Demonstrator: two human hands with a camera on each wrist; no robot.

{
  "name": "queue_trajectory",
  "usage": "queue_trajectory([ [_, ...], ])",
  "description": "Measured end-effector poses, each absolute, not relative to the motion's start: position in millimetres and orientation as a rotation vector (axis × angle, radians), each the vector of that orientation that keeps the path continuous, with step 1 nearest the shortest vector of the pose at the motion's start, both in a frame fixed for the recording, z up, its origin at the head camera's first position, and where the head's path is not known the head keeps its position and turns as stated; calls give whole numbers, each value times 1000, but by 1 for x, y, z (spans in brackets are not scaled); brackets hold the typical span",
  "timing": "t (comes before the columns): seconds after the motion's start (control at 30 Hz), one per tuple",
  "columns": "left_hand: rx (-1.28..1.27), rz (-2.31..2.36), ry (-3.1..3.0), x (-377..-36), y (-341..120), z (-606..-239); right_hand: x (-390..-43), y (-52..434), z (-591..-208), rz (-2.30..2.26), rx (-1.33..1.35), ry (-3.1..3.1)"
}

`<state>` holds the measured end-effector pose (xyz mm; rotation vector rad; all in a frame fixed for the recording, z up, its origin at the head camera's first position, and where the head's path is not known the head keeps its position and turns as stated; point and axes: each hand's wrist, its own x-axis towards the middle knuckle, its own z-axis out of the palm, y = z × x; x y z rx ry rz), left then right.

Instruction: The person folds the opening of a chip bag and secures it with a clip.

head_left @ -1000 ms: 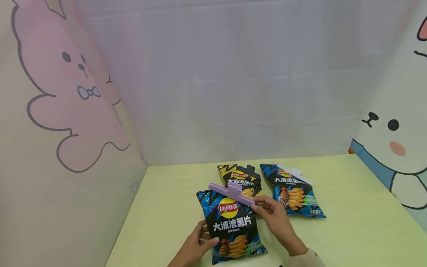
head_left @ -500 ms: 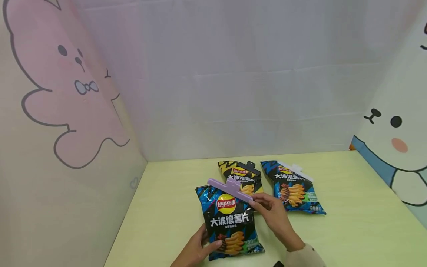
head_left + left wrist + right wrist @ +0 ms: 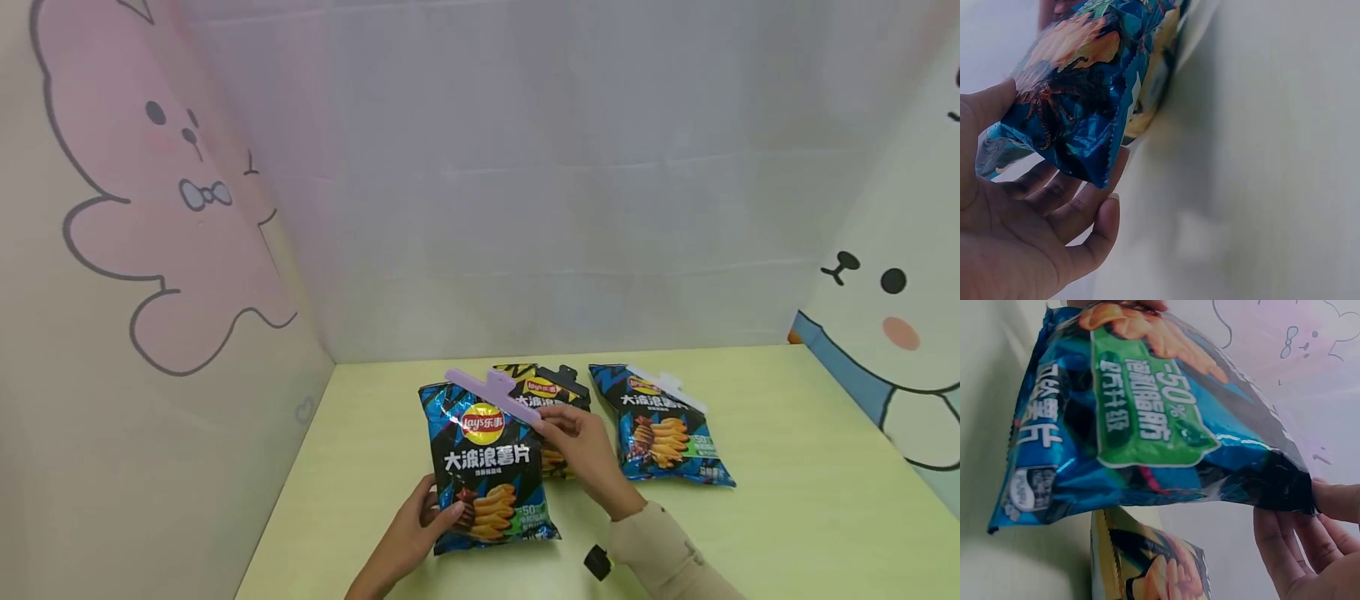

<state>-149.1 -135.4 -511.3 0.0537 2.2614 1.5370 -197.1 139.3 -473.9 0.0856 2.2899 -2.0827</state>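
A blue and black bag of potato chips (image 3: 486, 477) is held up in the head view, a purple bag clip (image 3: 480, 390) across its slanted top. My left hand (image 3: 408, 529) grips its lower left edge, thumb in front and fingers behind, as the left wrist view also shows. At the upper right corner, beside the clip's end, my right hand (image 3: 585, 454) pinches the bag. In the right wrist view, that hand's thumb and fingers (image 3: 1282, 540) meet at the bag's corner. The bag partly covers a yellow and black chip bag (image 3: 517, 377) behind it.
A black clip (image 3: 562, 380) is on the yellow bag. To its right lies another blue chip bag (image 3: 660, 437) with a white clip (image 3: 667, 386). The pale yellow table (image 3: 795, 467) has cartoon-printed walls at its sides.
Both hands have moved the blue bag with the purple clip left and slightly up, so it covers more of the yellow bag's left side. The other bags stay put.
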Motion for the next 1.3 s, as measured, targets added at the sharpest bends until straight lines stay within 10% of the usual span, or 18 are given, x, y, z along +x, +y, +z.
queue_trajectory([
  [1.3,-169,1604,2474,-191,-186,-508,-277,68,-486,-2067,105,2059],
])
